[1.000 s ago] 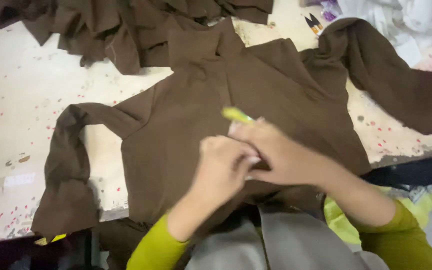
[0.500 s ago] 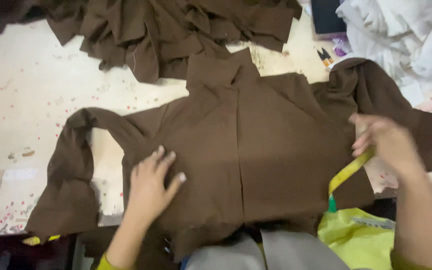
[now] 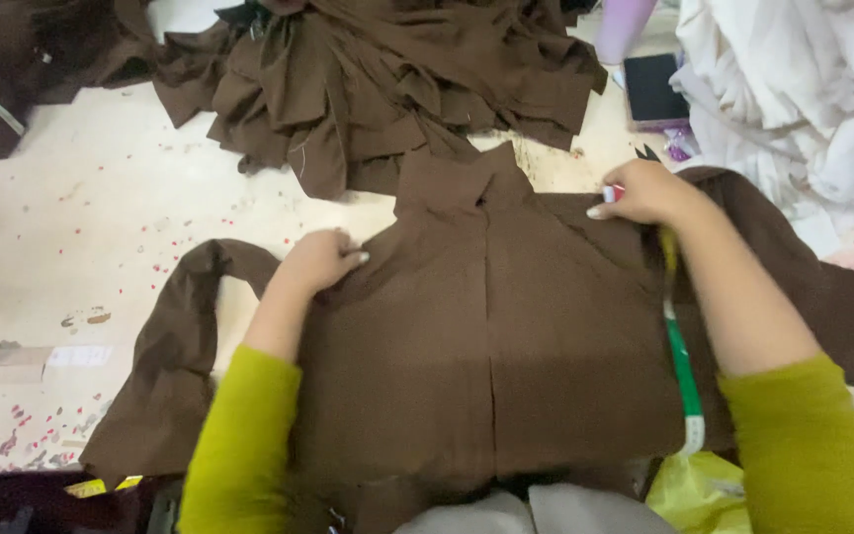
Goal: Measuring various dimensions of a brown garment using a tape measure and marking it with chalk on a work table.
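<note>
- A dark brown cloth garment with a collar and two sleeves [image 3: 486,336] lies spread flat on the pale, paint-speckled counter [image 3: 101,247]. Its collar points away from the person, its hem hangs over the near edge, and its long axis across the shoulders runs left to right.
- The left hand [image 3: 320,259] rests on the garment's left shoulder, where the sleeve branches off. Its fingers are curled loosely and press the cloth down, closed round nothing that shows.
- The right hand [image 3: 644,191] sits on the opposite shoulder, just beside the collar. Its fingers are pinched shut on the end of a narrow yellow-and-green measuring tape [image 3: 682,366].
- From that pinch the tape hangs toward the person along the right forearm, its free end near the counter's near edge. It does not lie across the garment.
- The two hands are level with each other, one at each end of the shoulder line, with the collar between them. The tape's held end is at the right shoulder, so the left shoulder lies straight across the cloth from it.
- Beyond the collar is a heap of similar brown fabric pieces [image 3: 387,79]. White cloth [image 3: 793,89] is piled at the far right, with a small dark flat device [image 3: 652,89] beside it.
</note>
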